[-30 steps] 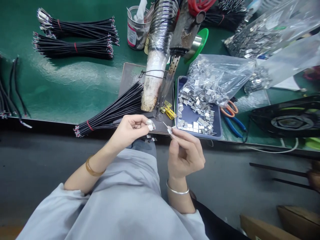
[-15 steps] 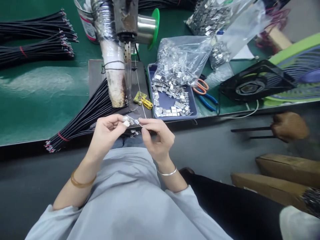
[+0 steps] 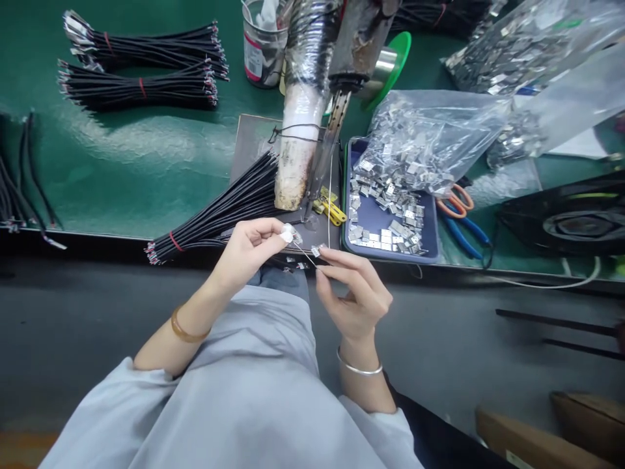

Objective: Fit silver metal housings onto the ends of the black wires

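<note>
My left hand (image 3: 256, 244) is closed in a pinch at the bench edge, its thumb and fingertip wrapped in white. What it pinches is too small to make out. My right hand (image 3: 356, 286) pinches a thin pale strand (image 3: 306, 255) that runs towards the left fingertips. A small metal USB connector (image 3: 317, 250) is at the tip of the right index finger; whether the finger holds it I cannot tell. Just beyond the hands are a yellow-handled cutter (image 3: 333, 210) and a bundle of black cables (image 3: 229, 208). A pale solder wire (image 3: 331, 189) hangs down beside the right fingers.
A wrapped pipe (image 3: 297, 150) and a metal stand (image 3: 332, 130) rise behind the hands. To the right are a blue tray (image 3: 371, 195) of connectors, a plastic bag (image 3: 430, 130) on it, pliers (image 3: 463, 228) and a black fan (image 3: 561, 215). More cable bundles (image 3: 141, 88) lie left.
The view has shifted, so the bench things appear further right. My hands have drawn slightly apart, and the thin strand between them shows more plainly.
</note>
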The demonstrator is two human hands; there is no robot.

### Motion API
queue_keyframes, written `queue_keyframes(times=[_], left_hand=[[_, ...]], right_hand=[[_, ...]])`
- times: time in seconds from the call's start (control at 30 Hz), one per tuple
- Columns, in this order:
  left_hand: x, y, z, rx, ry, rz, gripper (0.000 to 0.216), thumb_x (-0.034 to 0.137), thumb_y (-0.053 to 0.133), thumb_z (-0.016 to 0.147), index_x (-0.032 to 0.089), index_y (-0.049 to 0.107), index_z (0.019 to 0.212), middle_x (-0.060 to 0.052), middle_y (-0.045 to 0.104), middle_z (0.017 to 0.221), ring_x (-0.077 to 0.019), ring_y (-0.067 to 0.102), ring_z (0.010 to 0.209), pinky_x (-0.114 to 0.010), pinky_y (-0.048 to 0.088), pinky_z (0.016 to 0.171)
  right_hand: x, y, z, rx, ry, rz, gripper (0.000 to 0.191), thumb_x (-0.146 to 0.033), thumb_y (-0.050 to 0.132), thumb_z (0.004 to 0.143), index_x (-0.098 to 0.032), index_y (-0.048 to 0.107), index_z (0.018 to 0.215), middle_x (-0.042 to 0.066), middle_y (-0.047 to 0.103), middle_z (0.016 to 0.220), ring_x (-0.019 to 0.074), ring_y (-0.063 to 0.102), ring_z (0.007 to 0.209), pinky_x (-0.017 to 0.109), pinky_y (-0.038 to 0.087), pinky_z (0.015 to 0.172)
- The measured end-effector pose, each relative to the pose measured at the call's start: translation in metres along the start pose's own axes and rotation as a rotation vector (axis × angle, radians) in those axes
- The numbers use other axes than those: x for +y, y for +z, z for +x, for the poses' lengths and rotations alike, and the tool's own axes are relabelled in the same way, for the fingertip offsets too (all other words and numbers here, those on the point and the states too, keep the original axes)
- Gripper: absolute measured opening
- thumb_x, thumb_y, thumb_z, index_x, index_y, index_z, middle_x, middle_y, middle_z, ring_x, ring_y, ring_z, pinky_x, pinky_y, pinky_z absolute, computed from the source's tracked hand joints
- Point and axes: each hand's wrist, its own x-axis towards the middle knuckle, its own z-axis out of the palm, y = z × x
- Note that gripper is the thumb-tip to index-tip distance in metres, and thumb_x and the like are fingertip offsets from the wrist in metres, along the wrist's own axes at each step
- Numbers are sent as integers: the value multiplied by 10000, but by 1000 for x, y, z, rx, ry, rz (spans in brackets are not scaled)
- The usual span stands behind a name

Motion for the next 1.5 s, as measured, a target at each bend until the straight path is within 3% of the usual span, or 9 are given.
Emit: queue_keyframes(times=[0.3,0.47,0.63,0.83,0.97,1.23,1.5], left_hand=[[-2,4,-2,-6,12,126,144,280,759,698,147,712,670,10,598,597,-91,475,558,-206,396,531],[-2,6,1,36,16,120,128,270,740,691,151,707,661,22,550,555,-83,437,530,-202,367,507],[-1,7,2,17,23,163,128,249,721,682,150,715,601,9,565,543,-94,446,534,-211,364,502],[2,6,4,19,2,147,154,282,748,686,135,767,643,-19,644,599,-114,507,579,-225,418,545],[3,8,5,38,12,144,168,292,762,684,136,755,623,-14,634,591,-111,503,582,-219,414,542],[0,12,8,128,57,171,154,261,715,683,150,713,576,7,590,555,-101,487,539,-216,411,514],[6,18,11,158,45,75,119,235,734,653,145,721,577,10,634,552,-99,524,552,-204,448,534]], right_hand=[[-4,11,11,-1,-42,-75,158,-83,683,915,-236,672,954,56,812,1018,169,796,890,279,669,803],[-4,16,13,287,81,54,133,-104,670,916,-233,673,949,32,808,968,182,791,867,316,655,763],[-1,23,8,173,108,212,109,-141,679,917,-240,651,952,35,810,997,193,792,899,331,665,769],[3,30,6,178,281,341,36,-204,609,966,-222,587,945,67,807,1017,204,801,950,333,681,776],[4,30,5,134,179,294,91,-153,604,946,-234,566,925,71,810,1073,198,798,976,334,674,812],[12,28,11,108,-90,67,145,-101,561,925,-243,536,909,91,825,1044,195,807,895,278,636,667],[18,27,21,82,-162,27,163,-72,560,916,-231,532,897,109,825,1014,195,810,893,268,641,679]])
